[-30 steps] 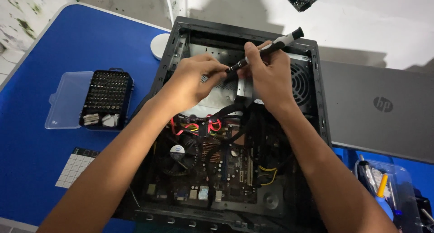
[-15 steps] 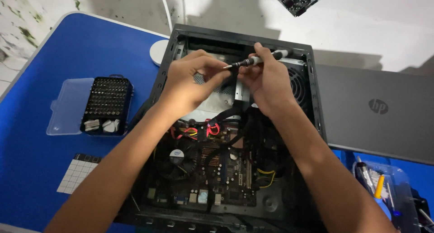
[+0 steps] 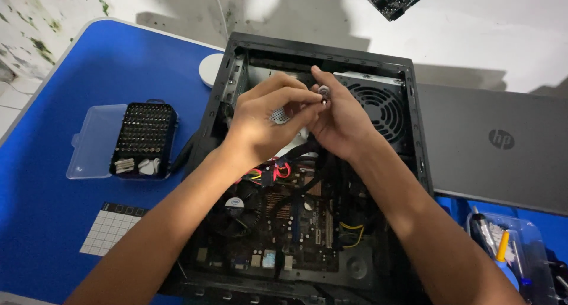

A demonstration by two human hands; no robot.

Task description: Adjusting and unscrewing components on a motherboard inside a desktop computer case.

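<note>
From the head camera, looking down, both hands meet over the open computer case, which lies on its side on a blue table. The left hand has its fingers curled in narrow, thumb and forefinger pinched toward the tip of a small screwdriver. The right hand is closed around that screwdriver, so only the short silvery end shows between the fingertips of the two hands; the handle is hidden in the palm. The screwdriver sits above the upper part of the case, just left of the round black fan grille. Whether the left fingers actually touch the metal tip or a tiny part on it is too small to make out. Below the hands the case shows a dark board with a round cooler, red and yellow wires, and black cables running up under the wrists. The forearms cover the middle and right of the case. To the left on the table lies an open bit set with its clear lid folded out, and a white gridded mat near the front edge. A closed grey laptop lies right of the case, and a clear tray of tools is cut off at the lower right corner.
</note>
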